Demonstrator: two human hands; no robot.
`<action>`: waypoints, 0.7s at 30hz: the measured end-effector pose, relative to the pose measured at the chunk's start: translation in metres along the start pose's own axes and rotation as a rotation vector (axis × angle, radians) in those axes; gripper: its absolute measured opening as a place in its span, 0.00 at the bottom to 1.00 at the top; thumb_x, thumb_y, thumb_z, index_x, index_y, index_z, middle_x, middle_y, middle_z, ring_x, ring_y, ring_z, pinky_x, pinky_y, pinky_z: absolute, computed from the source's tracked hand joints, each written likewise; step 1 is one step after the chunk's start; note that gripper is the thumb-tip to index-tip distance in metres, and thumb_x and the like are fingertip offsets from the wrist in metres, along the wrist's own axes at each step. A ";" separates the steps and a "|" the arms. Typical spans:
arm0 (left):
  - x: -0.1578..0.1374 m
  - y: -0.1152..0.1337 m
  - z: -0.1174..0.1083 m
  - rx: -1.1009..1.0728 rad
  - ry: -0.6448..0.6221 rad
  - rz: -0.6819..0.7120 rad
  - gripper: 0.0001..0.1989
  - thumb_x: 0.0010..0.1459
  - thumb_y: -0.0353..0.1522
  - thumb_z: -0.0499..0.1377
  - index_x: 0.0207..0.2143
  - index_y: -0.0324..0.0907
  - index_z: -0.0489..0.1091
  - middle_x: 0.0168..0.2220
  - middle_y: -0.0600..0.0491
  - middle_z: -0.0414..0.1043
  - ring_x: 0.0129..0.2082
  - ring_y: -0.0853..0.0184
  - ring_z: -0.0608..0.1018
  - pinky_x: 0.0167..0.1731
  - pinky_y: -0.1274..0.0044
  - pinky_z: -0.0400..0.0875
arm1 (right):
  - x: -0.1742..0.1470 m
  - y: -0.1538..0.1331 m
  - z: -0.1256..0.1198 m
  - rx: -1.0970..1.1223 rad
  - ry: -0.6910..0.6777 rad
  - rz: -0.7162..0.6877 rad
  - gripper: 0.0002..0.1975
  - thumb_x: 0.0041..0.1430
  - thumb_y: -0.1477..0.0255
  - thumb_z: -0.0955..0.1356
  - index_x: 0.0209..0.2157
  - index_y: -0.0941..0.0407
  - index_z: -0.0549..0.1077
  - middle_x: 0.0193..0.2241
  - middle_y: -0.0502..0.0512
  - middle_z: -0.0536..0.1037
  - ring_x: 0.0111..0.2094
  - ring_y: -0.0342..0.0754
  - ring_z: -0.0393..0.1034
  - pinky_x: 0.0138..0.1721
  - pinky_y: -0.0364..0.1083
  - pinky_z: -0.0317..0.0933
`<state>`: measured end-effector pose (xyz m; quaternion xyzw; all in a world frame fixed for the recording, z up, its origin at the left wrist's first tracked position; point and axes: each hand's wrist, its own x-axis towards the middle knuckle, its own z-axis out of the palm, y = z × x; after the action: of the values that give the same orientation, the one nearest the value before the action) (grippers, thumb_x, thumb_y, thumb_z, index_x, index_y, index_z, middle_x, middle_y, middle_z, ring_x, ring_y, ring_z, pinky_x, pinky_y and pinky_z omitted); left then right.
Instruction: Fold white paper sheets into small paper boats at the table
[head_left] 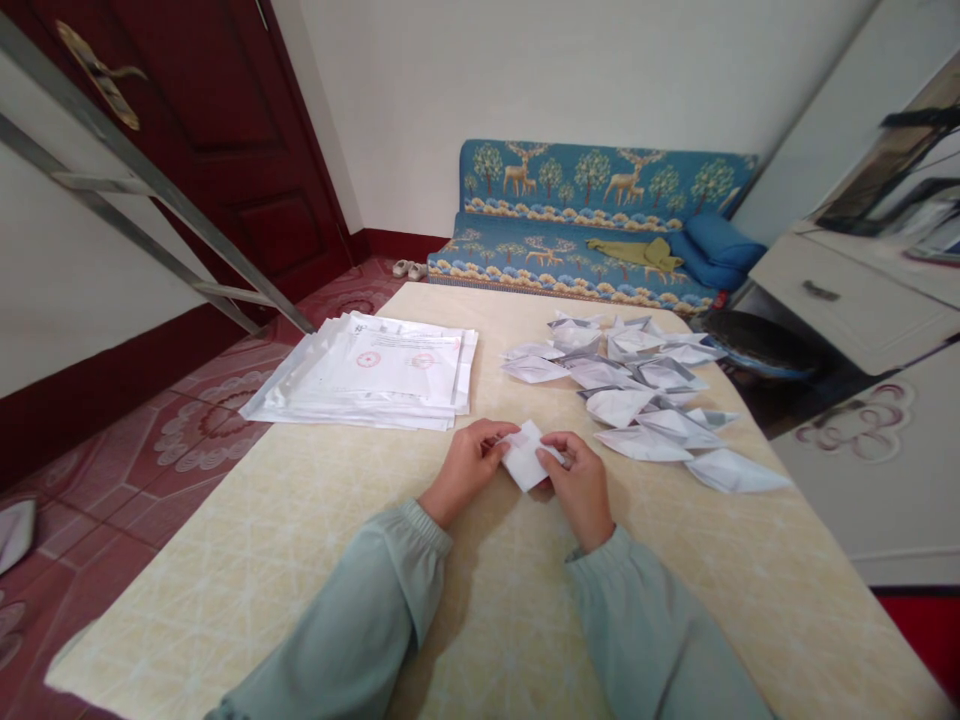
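Note:
Between my two hands is a small folded square of white paper, turned so that one corner points away from me. My left hand pinches its left corner between thumb and fingers. On the other side, my right hand grips the right corner, the thumb lying on top of the paper. Just beyond my right hand, several folded paper boats in white and grey lie in a loose cluster. To the far left of my hands rests a stack of flat paper sheets, the top one printed with red round stamps.
A pale yellow patterned cloth covers the table. Behind it stands a blue sofa with deer prints. A metal ladder leans at the left by a dark red door. A white cabinet stands at the right.

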<state>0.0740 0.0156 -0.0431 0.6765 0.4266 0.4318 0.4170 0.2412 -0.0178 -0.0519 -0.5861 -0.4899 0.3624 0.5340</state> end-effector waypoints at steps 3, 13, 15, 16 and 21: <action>0.001 0.004 -0.005 -0.130 -0.135 0.007 0.12 0.55 0.34 0.59 0.40 0.38 0.75 0.41 0.44 0.73 0.39 0.64 0.75 0.39 0.75 0.70 | 0.002 -0.002 -0.004 0.061 0.005 0.074 0.10 0.47 0.65 0.70 0.30 0.56 0.74 0.23 0.52 0.76 0.19 0.45 0.66 0.19 0.43 0.60; 0.001 0.006 -0.006 0.309 -0.264 0.442 0.12 0.46 0.32 0.67 0.36 0.46 0.77 0.51 0.46 0.69 0.56 0.55 0.64 0.55 0.62 0.58 | 0.005 -0.001 -0.007 0.020 -0.034 0.057 0.09 0.46 0.66 0.70 0.29 0.56 0.77 0.21 0.51 0.76 0.15 0.43 0.61 0.16 0.42 0.55; 0.001 0.008 -0.005 0.331 -0.289 0.460 0.11 0.47 0.33 0.66 0.37 0.45 0.77 0.46 0.47 0.73 0.51 0.57 0.68 0.52 0.64 0.61 | 0.005 0.000 -0.007 0.008 -0.043 0.057 0.10 0.47 0.65 0.70 0.30 0.56 0.77 0.21 0.51 0.76 0.15 0.43 0.62 0.17 0.43 0.56; 0.001 0.009 -0.005 0.348 -0.306 0.460 0.12 0.47 0.33 0.66 0.37 0.45 0.77 0.45 0.48 0.73 0.49 0.58 0.70 0.51 0.65 0.62 | 0.005 0.000 -0.007 -0.002 -0.051 0.056 0.10 0.48 0.65 0.69 0.31 0.56 0.77 0.21 0.51 0.76 0.15 0.43 0.63 0.17 0.43 0.57; -0.003 0.010 -0.004 0.429 -0.373 0.436 0.13 0.50 0.29 0.61 0.40 0.43 0.75 0.43 0.48 0.73 0.43 0.63 0.73 0.47 0.71 0.65 | 0.005 0.002 -0.008 -0.065 -0.103 -0.018 0.11 0.52 0.68 0.65 0.33 0.55 0.78 0.29 0.55 0.78 0.17 0.42 0.65 0.18 0.43 0.59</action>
<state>0.0716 0.0110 -0.0328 0.8910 0.2699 0.2801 0.2343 0.2505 -0.0147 -0.0516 -0.5794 -0.5333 0.3712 0.4920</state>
